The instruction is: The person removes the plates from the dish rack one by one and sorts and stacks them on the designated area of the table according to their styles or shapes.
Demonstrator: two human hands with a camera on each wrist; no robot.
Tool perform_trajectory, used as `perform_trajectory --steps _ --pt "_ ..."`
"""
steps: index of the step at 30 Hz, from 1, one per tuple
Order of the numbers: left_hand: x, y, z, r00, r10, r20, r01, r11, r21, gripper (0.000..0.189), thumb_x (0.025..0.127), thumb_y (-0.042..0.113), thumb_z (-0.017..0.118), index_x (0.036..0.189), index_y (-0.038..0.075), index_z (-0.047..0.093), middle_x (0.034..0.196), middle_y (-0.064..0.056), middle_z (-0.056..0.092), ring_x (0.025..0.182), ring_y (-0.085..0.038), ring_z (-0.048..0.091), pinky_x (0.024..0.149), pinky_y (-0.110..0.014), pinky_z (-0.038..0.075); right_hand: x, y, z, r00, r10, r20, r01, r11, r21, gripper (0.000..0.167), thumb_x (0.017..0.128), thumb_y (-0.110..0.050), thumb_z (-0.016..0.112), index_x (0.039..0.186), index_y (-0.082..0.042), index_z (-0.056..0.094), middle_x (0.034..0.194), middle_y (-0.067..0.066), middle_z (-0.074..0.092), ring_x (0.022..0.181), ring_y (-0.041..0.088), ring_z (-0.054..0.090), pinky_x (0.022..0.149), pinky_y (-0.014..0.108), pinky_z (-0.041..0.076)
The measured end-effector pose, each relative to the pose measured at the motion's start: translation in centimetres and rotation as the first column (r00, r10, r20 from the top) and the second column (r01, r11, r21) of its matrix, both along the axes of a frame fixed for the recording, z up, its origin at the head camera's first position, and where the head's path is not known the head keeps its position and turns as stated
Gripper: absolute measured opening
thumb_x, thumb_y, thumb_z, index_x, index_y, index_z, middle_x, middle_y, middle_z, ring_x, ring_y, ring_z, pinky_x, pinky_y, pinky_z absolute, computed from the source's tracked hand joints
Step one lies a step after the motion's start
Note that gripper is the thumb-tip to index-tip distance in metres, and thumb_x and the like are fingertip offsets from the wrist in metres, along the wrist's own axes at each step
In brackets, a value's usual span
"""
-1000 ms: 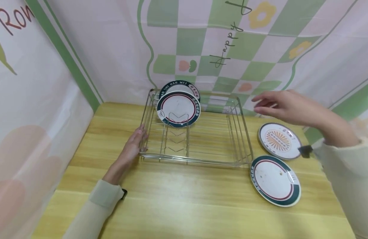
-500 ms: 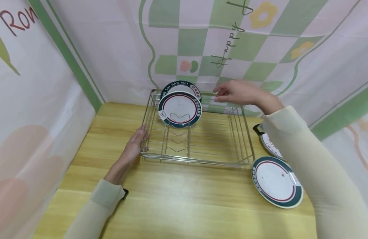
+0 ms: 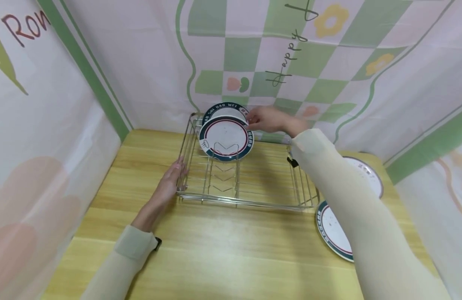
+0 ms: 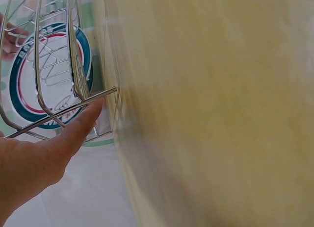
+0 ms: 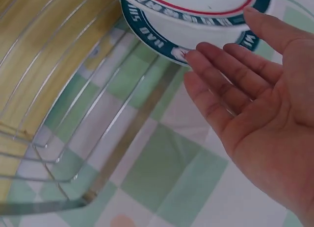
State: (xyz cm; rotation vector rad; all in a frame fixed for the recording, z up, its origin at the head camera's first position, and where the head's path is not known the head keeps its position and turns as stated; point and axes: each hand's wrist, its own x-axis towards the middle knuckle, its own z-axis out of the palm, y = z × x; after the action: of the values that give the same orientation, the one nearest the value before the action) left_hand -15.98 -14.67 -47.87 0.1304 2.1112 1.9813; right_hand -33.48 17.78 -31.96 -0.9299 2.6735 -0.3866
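Note:
A wire dish rack (image 3: 246,204) stands on the table with two green-rimmed white plates upright in its slots. The front plate (image 3: 225,135) overlaps the back plate (image 3: 225,109). My left hand (image 3: 167,183) holds the rack's left side, its thumb outside and other fingers partly hidden by the wires. In the left wrist view one finger (image 4: 81,126) lies along a rail. My right hand (image 3: 268,118) is at the right edge of the plates. The right wrist view shows its thumb (image 5: 272,28) at the front plate's rim, with the fingers apart from it and loosely extended.
Right of the rack, a green-rimmed plate (image 3: 332,229) and a white plate with a thin dark rim (image 3: 371,177) lie on the wooden table (image 3: 216,258), both partly covered by the right sleeve. A patterned cloth (image 3: 246,54) hangs behind the rack.
My right hand has moved left from above the plates on the table, across the rack, to the upright plates. The left hand stays on the rack.

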Motion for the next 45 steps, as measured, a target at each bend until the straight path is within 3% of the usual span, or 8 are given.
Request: perform_trajectory --steps 3,6,8,15,19,29,34,45 --pt "0.0 0.0 -0.1 1.0 -0.004 -0.001 0.004 1.0 0.003 0.062 0.117 0.044 0.016 0.172 0.017 0.005 0.177 -0.017 0.009 0.16 -0.04 0.024 0.119 -0.067 0.038 -0.1 -0.8 -0.5 0.999 0.034 -0.019 -0.034 0.999 0.011 0.02 0.104 -0.019 0.07 0.104 0.001 0.071 0.099 0.016 0.067 0.091 0.029 0.061 0.082 0.041 0.053" --pt "0.0 0.0 -0.1 1.0 -0.005 -0.006 0.005 1.0 0.005 0.062 0.117 0.044 0.016 0.172 0.017 0.005 0.177 -0.017 0.009 0.16 -0.04 0.024 0.119 -0.068 0.038 -0.2 -1.5 -0.9 0.997 0.058 -0.049 -0.055 0.997 0.047 0.025 0.104 -0.022 0.069 0.086 -0.006 0.061 0.085 0.008 0.056 0.079 0.023 0.048 0.07 0.036 0.04" --pt "0.0 0.0 -0.1 1.0 -0.005 -0.009 0.005 1.0 0.003 0.062 0.117 0.044 0.015 0.172 0.016 0.005 0.177 -0.018 0.009 0.16 -0.04 0.024 0.119 -0.068 0.038 -0.2 -1.9 -1.1 0.996 0.056 -0.071 -0.051 0.996 0.071 0.029 0.104 -0.024 0.068 0.082 -0.01 0.057 0.081 0.005 0.053 0.075 0.021 0.045 0.069 0.034 0.037" --pt "0.0 0.0 0.0 1.0 -0.001 -0.001 0.001 1.0 0.005 0.061 0.117 0.043 0.015 0.172 0.017 0.005 0.177 -0.017 0.01 0.159 -0.04 0.025 0.119 -0.068 0.038 -0.2 -2.7 -2.4 0.999 -0.046 -0.011 0.047 0.998 0.046 0.023 0.108 -0.023 0.063 0.093 -0.006 0.065 0.082 0.006 0.062 0.074 0.02 0.054 0.071 0.036 0.049" --pt "0.0 -0.1 0.0 1.0 0.0 0.0 0.0 1.0 0.001 0.062 0.117 0.043 0.015 0.172 0.017 0.005 0.177 -0.017 0.01 0.159 -0.04 0.025 0.119 -0.067 0.038 -0.1 -2.9 -2.8 0.997 -0.079 0.0 0.079 0.997 0.004 0.023 0.109 -0.021 0.062 0.092 -0.006 0.065 0.079 0.007 0.062 0.069 0.018 0.053 0.069 0.034 0.048" --pt "0.1 0.0 0.0 1.0 0.005 0.002 -0.005 1.0 -0.001 0.062 0.117 0.043 0.016 0.172 0.017 0.006 0.177 -0.017 0.01 0.159 -0.04 0.025 0.119 -0.067 0.038 0.1 -3.0 -3.5 0.996 -0.085 -0.006 0.085 0.996 -0.019 0.035 0.109 -0.024 0.062 0.083 -0.001 0.068 0.067 0.008 0.064 0.054 0.011 0.047 0.056 0.026 0.04" --pt "0.1 0.0 0.0 1.0 0.008 0.012 -0.008 1.0 -0.002 0.062 0.117 0.043 0.016 0.172 0.018 0.006 0.177 -0.016 0.011 0.159 -0.04 0.025 0.12 -0.067 0.037 0.2 -3.1 -4.0 0.996 -0.088 0.027 0.088 0.996 -0.011 0.035 0.11 -0.027 0.06 0.086 -0.003 0.069 0.068 0.008 0.066 0.052 0.01 0.048 0.054 0.025 0.041" --pt "0.1 -0.1 -0.1 1.0 -0.005 0.006 0.005 1.0 -0.007 0.062 0.117 0.044 0.015 0.172 0.019 0.005 0.177 -0.015 0.01 0.16 -0.038 0.024 0.121 -0.066 0.036 0.2 -2.9 -4.3 0.998 -0.07 0.006 0.07 0.997 -0.043 0.032 0.11 -0.023 0.061 0.09 -0.002 0.073 0.074 0.014 0.072 0.052 0.01 0.05 0.053 0.024 0.042"
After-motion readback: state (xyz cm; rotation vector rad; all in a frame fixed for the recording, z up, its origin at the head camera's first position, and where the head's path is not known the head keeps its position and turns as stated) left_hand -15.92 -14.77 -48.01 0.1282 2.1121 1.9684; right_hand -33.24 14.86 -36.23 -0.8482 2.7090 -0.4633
